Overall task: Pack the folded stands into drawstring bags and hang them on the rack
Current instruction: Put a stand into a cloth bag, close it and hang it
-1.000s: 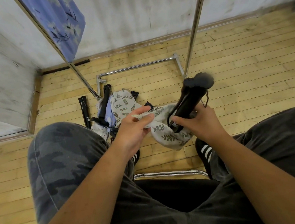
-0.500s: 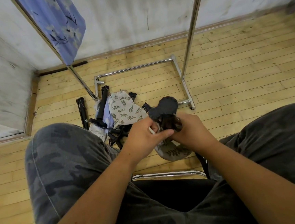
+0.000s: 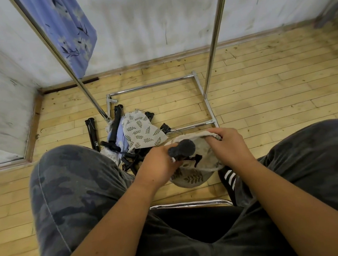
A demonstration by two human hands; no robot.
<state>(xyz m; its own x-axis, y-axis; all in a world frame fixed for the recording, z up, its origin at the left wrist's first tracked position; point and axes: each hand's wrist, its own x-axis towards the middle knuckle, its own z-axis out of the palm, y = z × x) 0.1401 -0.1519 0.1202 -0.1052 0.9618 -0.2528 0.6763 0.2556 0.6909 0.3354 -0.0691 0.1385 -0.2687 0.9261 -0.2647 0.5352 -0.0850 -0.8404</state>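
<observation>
Seated, chair edge [image 3: 191, 204] btwn my knees.

L hand [image 3: 161, 167] is clenched round the stand [image 3: 183, 148] just under its dark rounded head. R hand [image 3: 228, 146] pinches the far rim of the bag [image 3: 193, 177] (leaf print) and holds the mouth open. The stand is roughly upright, lower part down inside the bag, head + a black clip showing above the rim. The bag hangs off my fingers over the floor [image 3: 283, 89], btwn my legs, just beside my shoe [image 3: 227, 176].

Handling, est.:
- Stand: stiff, narrow, prob. the heavier item. Clips and joints are likely to snag cloth on the way in. Best hold is the shaft below the head; the head looks soft, so poor purchase there.
- Bag: thin limp cloth w/ no shape of its own. The mouth will collapse unless the rim is taut. Take it at the hem where the cord runs, not mid-panel.
- Once loaded, wt goes onto the cord, so cinch before lifting by it.

Farther out on the floor is a pile: second leaf bag [image 3: 139, 130], bluish cloth under it, loose stands [image 3: 92, 132] lying about.

Behind that is the rack [image 3: 213, 42], base bars flat on the boards. A blue floral bag [image 3: 73, 30] hangs by the rack's L upright. Its top is out of view and I can't tell the contents.
</observation>
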